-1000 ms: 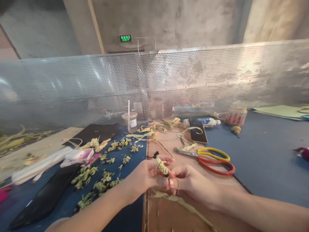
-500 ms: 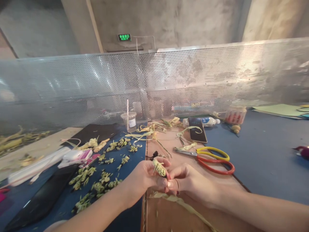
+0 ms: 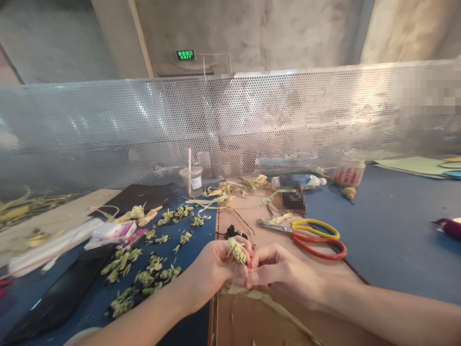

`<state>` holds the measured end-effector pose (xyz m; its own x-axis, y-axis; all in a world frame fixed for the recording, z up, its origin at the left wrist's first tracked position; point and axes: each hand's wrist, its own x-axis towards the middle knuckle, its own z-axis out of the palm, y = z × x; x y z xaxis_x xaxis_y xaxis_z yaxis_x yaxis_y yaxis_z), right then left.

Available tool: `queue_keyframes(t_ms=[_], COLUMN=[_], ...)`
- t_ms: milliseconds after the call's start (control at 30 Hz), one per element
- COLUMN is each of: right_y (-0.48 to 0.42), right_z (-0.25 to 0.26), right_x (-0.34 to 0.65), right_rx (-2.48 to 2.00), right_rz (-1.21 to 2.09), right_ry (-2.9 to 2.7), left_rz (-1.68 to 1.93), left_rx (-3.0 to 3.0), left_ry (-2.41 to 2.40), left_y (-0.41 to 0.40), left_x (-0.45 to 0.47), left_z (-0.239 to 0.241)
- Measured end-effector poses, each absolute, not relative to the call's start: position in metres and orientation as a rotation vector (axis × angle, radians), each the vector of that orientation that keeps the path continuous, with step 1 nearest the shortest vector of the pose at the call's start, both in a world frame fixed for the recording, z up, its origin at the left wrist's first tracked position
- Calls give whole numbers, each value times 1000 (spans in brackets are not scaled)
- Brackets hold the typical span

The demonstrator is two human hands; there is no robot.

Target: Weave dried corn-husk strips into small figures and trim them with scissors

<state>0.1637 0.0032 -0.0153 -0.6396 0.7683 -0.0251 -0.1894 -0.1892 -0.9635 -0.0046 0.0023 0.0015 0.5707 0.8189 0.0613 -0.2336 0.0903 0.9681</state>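
Note:
A small braided piece of pale green husk (image 3: pixel 237 252) stands out between the fingers of my left hand (image 3: pixel 219 262), which is closed around its lower part. My right hand (image 3: pixel 279 270) meets the left at the lower end of that piece, thumb and fingertips pinched together. What lies between the right fingertips is hidden; a bit of red shows there. Just below both hands, a long pale husk strip (image 3: pixel 268 300) lies on the brown board (image 3: pixel 248 319). Beyond the right hand rest scissors (image 3: pixel 319 238) with one yellow and one red handle loop.
Several similar braided pieces (image 3: pixel 153 278) lie on the blue surface at left, near a black pouch (image 3: pixel 59 293). Further back are loose husk strips (image 3: pixel 230 192), a plastic cup with a straw (image 3: pixel 192 181), a bottle (image 3: pixel 313 181) and a jar (image 3: pixel 349 171). A perforated metal screen (image 3: pixel 173 125) stands behind.
The hands keep nearly the same place and grip. My fingers have shifted slightly at the lower end of the braided piece.

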Motion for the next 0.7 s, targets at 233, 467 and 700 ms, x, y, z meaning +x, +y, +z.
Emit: queue_keyframes(t_ms=[233, 467, 700], right_y=[3, 4, 10], right_z=[-10, -6, 2], right_x=[164, 170, 175], right_rx=[-654, -681, -650], right_rz=[1888, 1813, 1682], right_ry=[-1440, -1562, -1731], left_rz=[847, 855, 855], left_rx=[1259, 1354, 1405], left_ry=[593, 630, 714], left_y=[2, 6, 4], left_x=[-7, -12, -9], left_z=[1, 4, 5])
